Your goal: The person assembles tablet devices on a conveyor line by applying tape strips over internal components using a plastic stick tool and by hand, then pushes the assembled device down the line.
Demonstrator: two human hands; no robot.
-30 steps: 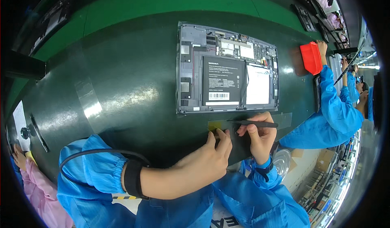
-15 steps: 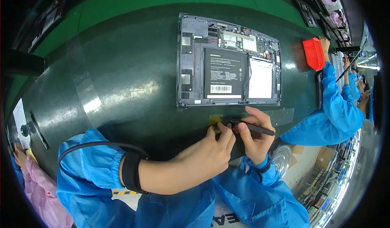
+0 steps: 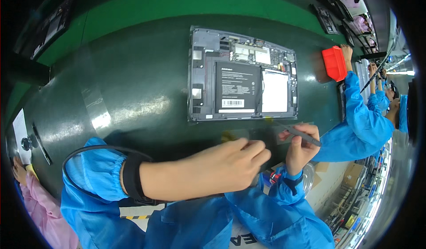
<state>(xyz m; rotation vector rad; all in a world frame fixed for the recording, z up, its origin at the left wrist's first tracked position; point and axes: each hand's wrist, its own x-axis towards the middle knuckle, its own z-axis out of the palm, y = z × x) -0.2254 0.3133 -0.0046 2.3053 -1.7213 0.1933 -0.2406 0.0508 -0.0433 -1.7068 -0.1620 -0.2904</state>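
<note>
A pair of dark tweezers (image 3: 302, 135) is held in my right hand (image 3: 301, 151), pointing left toward the laptop's front edge. At its tip shows a small yellow piece (image 3: 269, 120), probably tape. My left hand (image 3: 242, 162) is closed with curled fingers, and whatever they may hold is hidden. Just beyond its knuckles a yellow film piece (image 3: 228, 136) lies on the bench, blurred. Beyond both hands is an opened laptop base (image 3: 191, 71) with a black battery (image 3: 236, 82), a white-covered section (image 3: 274, 91) and an exposed circuit board (image 3: 277, 53).
The dark green bench (image 3: 133, 67) has clear tape strips (image 3: 96, 109) on it. To the right, a co-worker's hand touches a red bin (image 3: 334, 64). At far left are a pink sleeve (image 3: 42, 204), a black pen-like tool (image 3: 41, 143) and white paper (image 3: 21, 127).
My right hand has moved right with the tweezers, away from my left hand, and a small yellow piece now shows at the tip. My left fingers have drawn back from the yellow film.
</note>
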